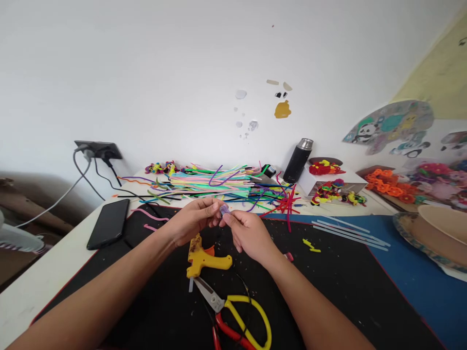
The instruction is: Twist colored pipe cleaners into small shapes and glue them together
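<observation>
Above the black mat, my left hand (199, 216) and my right hand (251, 236) meet with their fingers pinched together. Between the fingertips is a small light purple piece (224, 209), possibly coiled pipe cleaner; it is too small to tell. Both hands appear to grip it. Below them lies a yellow hot glue gun (207, 262) with an orange trigger and a glue stick poking out of its back. Scissors (233, 308) with yellow and red handles rest nearer to me, their blades partly open. Pink pipe cleaners (149, 214) lie left of my left hand.
A pile of coloured pipe cleaners (211, 182) lies along the wall. A phone (108, 223) is at left, a black thermos (298, 160) behind at right. Glue sticks (350, 234), yellow bits (311, 245) and a round tray (419, 238) are on the right. Cables (91, 177) hang at left.
</observation>
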Tool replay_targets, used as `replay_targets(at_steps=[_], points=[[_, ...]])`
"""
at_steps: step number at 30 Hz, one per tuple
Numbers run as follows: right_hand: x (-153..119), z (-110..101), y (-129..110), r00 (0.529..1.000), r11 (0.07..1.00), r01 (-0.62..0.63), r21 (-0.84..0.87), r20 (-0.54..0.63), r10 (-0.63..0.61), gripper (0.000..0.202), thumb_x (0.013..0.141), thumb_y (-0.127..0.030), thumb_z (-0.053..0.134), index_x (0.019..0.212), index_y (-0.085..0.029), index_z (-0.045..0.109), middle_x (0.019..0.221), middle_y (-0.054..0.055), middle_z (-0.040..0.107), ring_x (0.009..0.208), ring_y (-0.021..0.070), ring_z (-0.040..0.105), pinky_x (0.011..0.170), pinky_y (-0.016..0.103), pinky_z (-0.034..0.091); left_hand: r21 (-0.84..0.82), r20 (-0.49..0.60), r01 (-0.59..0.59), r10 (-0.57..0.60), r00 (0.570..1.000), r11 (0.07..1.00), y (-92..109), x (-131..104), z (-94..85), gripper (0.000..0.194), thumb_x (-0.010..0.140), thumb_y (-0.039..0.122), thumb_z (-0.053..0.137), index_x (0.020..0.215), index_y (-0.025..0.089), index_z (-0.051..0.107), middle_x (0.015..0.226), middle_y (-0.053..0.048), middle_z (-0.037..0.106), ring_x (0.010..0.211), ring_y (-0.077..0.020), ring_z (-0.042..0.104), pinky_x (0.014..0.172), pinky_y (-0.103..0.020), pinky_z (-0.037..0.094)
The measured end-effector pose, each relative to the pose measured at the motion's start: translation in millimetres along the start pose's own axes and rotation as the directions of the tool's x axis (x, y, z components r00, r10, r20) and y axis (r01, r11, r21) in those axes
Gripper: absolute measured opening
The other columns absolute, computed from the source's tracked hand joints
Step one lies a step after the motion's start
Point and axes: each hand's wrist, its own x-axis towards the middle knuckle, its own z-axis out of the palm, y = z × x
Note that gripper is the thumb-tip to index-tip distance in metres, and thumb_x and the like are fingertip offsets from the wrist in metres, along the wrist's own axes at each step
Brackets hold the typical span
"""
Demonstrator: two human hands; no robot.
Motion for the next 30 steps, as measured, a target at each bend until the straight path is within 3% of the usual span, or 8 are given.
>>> replay_targets(at_steps=[4, 10, 14, 18, 23, 27, 30], points=[[0, 4, 0, 0.996, 0.981, -0.053, 0.187, 0.076, 0.04, 0.05, 0.092, -0.068, 0.057, 0.082, -0.02, 0.063, 0.04, -0.01, 0.04, 0.032, 0.0101, 0.039, 0.039, 0.023, 0.03, 0.034, -0.016, -0.008, 0.008, 1.0, 0.999, 7, -2, -4.5, 0.045, 0.072, 0.04, 0.091, 0.107, 0.016, 0.078, 0.072, -0.001, 0.063, 0.063, -0.0117, 0.053, 0.061, -0.025, 0.037], [-2, 6, -1, 0.994, 0.984, -0.056, 0.167, 0.099, 0.039, 0.052, 0.091, -0.07, 0.057, 0.084, -0.019, 0.063, 0.04, -0.011, 0.041, 0.032, 0.0095, 0.039, 0.039, 0.022, 0.029, 0.144, -0.014, 0.015, -0.013, 1.0, 0.99, 6, -1, -4.6, 0.034, 0.069, 0.042, 0.091, 0.083, 0.014, 0.078, 0.066, -0.003, 0.065, 0.058, -0.0112, 0.051, 0.058, -0.025, 0.035], [-2, 5, 2, 0.993, 0.998, -0.039, 0.055, 0.111, 0.032, 0.054, 0.094, -0.071, 0.053, 0.089, -0.019, 0.065, 0.046, -0.008, 0.048, 0.035, 0.0106, 0.044, 0.042, 0.023, 0.033, 0.198, -0.013, 0.002, 0.0, 1.0, 0.98, 6, 1, -2.2, 0.034, 0.069, 0.045, 0.089, 0.074, 0.014, 0.074, 0.061, -0.004, 0.066, 0.056, -0.0125, 0.053, 0.056, -0.025, 0.037], [-4, 4, 4, 0.998, 0.986, 0.045, -0.161, 0.049, -0.037, 0.049, 0.1, -0.066, 0.046, 0.098, -0.021, 0.067, 0.06, -0.003, 0.059, 0.044, 0.013, 0.052, 0.048, 0.025, 0.035, 0.323, -0.09, -0.028, 0.06, 0.994, 0.946, 11, 0, 0.2, 0.035, 0.065, 0.044, 0.09, 0.073, 0.015, 0.073, 0.059, -0.002, 0.064, 0.053, -0.0121, 0.052, 0.054, -0.025, 0.039], [-6, 5, -1, 0.979, 0.796, 0.131, -0.591, -0.049, -0.197, 0.037, 0.102, -0.053, 0.051, 0.1, -0.02, 0.068, 0.072, 0.003, 0.067, 0.062, 0.0188, 0.057, 0.058, 0.028, 0.029, 0.4, -0.137, -0.058, 0.123, 0.983, 0.915, 12, -1, 4.1, 0.036, 0.069, 0.047, 0.086, 0.073, 0.015, 0.072, 0.06, 0.0, 0.06, 0.052, -0.0107, 0.05, 0.052, -0.024, 0.039], [-6, 7, -3, 0.976, 0.742, 0.121, -0.66, -0.055, -0.208, 0.034, 0.104, -0.044, 0.048, 0.093, -0.02, 0.069, 0.079, 0.008, 0.072, 0.068, 0.0221, 0.062, 0.06, 0.029, 0.029, 0.401, -0.137, -0.071, 0.137, 0.981, 0.913, 8, -1, 6.6, 0.036, 0.069, 0.048, 0.086, 0.074, 0.015, 0.072, 0.06, 0.0, 0.061, 0.052, -0.0109, 0.051, 0.052, -0.024, 0.04], [-5, 6, -1, 0.975, 0.773, 0.133, -0.62, -0.059, -0.215, 0.034, 0.104, -0.041, 0.047, 0.089, -0.021, 0.07, 0.074, 0.007, 0.072, 0.066, 0.0219, 0.062, 0.059, 0.029, 0.029, 0.365, -0.124, -0.067, 0.12, 0.985, 0.929, 8, 0, 7.8, 0.037, 0.067, 0.047, 0.088, 0.073, 0.015, 0.072, 0.059, 0.0, 0.061, 0.051, -0.011, 0.051, 0.052, -0.024, 0.041]])
